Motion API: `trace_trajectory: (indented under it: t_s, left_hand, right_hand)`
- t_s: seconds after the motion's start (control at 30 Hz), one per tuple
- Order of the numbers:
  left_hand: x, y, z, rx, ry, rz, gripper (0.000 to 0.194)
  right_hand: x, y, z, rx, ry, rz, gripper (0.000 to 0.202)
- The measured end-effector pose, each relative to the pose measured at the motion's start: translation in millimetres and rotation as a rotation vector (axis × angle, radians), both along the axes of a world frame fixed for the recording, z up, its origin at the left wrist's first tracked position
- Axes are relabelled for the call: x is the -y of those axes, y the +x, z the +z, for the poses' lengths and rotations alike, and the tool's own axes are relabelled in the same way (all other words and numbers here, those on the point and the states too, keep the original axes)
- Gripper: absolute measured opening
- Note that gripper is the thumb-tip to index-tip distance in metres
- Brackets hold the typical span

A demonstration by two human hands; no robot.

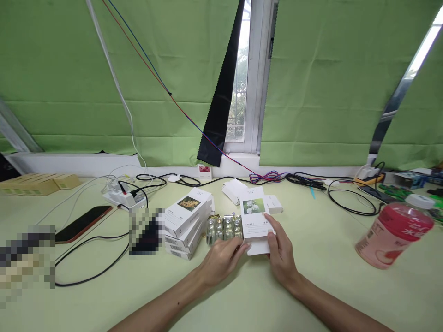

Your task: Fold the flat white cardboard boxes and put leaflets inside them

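I'm holding a white rectangular cardboard box with a white-flower picture [254,223] to the right of the leaning stack of white printed cardboard boxes [187,216]. My right hand [283,256] is clamping its lower right edge. My left hand [221,258] is curling half-closed at its lower left corner, by the white flap [259,248]; I can't tell whether those fingertips are pinching or only touching. Small glass bottles with shiny tops [227,228] are sitting just right of the stack. Pale green tabletop [235,309] is stretching from the stack toward me, and a pink plastic bottle with a white cap [391,235] is standing well to the stack's right.
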State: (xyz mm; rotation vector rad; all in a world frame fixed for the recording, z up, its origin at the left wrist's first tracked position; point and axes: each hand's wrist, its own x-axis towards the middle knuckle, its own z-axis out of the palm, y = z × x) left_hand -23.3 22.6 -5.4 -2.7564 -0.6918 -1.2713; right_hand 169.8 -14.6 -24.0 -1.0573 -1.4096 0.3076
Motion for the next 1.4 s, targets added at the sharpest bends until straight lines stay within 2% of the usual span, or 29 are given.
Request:
trace_trajectory:
  t_s: [0.43, 0.63, 0.8, 1.03, 1.17, 1.4]
  left_hand:
    - [1, 1, 4.4, 0.049, -0.056, -0.025, 0.023]
    - [2, 1, 10.9, 0.094, -0.128, -0.038, 0.008]
    - [1, 0, 10.6, 0.113, -0.300, -0.103, 0.018]
    - [1, 1, 12.7, 0.141, -0.377, -0.160, 0.023]
    - [2, 1, 14.3, 0.176, -0.369, -0.158, 0.033]
    - [4, 2, 11.3, 0.190, -0.331, -0.209, 0.038]
  right_hand:
    - [3, -3, 0.1, 0.009, 0.045, -0.007, 0.041]
    - [3, -4, -4.6, -0.037, 0.024, 0.003, 0.042]
    - [3, -5, -3.1, -0.057, 0.021, -0.018, 0.042]
    - [4, -7, 0.2, -0.103, 0.000, -0.033, 0.045]
    - [4, -7, 1.0, -0.131, -0.023, -0.021, 0.045]
    - [3, -6, 1.4, -0.156, -0.059, 0.035, 0.045]
